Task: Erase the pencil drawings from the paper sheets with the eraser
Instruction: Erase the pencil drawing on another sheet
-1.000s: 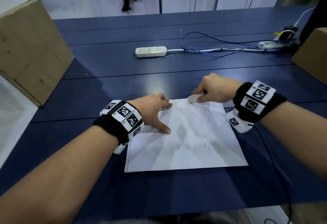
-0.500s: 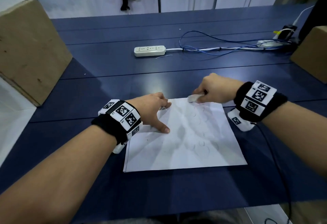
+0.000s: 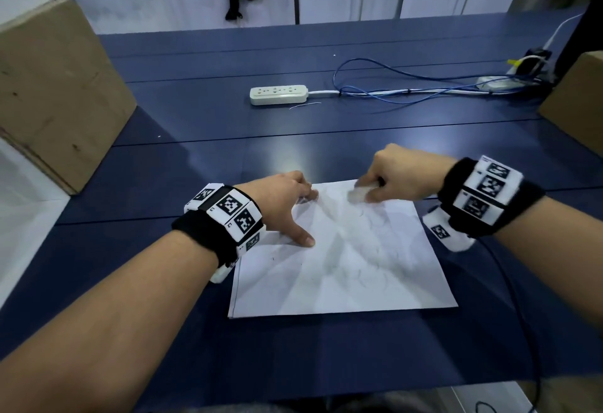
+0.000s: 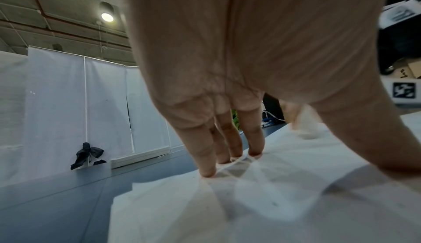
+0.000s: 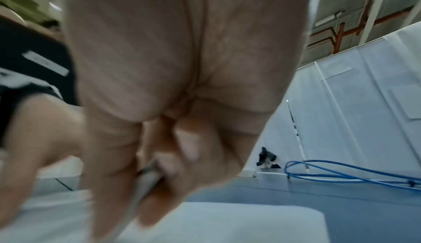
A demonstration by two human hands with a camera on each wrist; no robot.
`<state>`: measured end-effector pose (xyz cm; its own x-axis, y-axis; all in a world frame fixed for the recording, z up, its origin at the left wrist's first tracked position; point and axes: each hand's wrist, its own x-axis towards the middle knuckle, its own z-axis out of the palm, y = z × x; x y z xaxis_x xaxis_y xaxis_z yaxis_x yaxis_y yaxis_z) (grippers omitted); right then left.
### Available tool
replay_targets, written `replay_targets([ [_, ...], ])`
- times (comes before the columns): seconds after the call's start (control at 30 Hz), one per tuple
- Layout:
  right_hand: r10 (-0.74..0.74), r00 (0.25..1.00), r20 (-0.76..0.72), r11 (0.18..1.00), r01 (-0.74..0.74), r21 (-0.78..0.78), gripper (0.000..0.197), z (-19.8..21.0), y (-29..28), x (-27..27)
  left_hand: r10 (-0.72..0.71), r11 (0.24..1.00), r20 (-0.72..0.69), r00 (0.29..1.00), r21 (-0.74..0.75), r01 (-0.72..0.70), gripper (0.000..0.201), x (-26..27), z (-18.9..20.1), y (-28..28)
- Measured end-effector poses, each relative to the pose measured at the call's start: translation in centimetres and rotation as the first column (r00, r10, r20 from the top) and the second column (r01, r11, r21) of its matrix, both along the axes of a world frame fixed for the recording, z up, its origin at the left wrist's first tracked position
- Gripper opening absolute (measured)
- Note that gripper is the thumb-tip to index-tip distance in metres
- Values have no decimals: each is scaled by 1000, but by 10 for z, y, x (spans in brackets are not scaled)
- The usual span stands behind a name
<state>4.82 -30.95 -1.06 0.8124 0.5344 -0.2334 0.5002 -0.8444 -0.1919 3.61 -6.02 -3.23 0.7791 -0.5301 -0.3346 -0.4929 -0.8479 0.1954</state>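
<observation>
A white paper sheet (image 3: 342,269) with faint pencil marks lies on the dark blue table (image 3: 293,138). My left hand (image 3: 293,207) presses its straight fingertips (image 4: 207,172) and thumb on the sheet's far left part (image 4: 273,202). My right hand (image 3: 391,181) pinches a pale eraser (image 3: 357,195) at the sheet's far edge; its tip touches the paper. In the right wrist view the eraser (image 5: 145,180) shows blurred between thumb and curled fingers above the paper (image 5: 227,223).
A white power strip (image 3: 279,95) and blue cables (image 3: 408,86) lie further back. Cardboard boxes stand at the left (image 3: 55,92) and right (image 3: 577,99) edges. A black cable (image 3: 522,314) runs from my right wrist along the table.
The right hand with the eraser has shifted slightly along the sheet's far edge and is motion-blurred now. The left hand keeps pressing in the same spot.
</observation>
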Motion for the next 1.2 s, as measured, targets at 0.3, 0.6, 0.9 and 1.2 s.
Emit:
replay_targets([
  [0.3,-36,999,39,999,36,-17,26,0,6,11,0,1000,-14,1000,16,0,96,1,2,-1],
  [0.6,122,951,-284,992,-125,8,30,8,1,-28,-4,999,-20,1000,34,4,96,1,1,-2],
  [0.9,-8,1000,-4,1000,8,15,28,-1,-3,1,2,1000,-25,1000,29,-1,93,-2,1,-1],
  [1.2,-46,999,26,999,46,12,27,-1,-2,12,6,995,29,1000,103,-9,84,-1,3,-13],
])
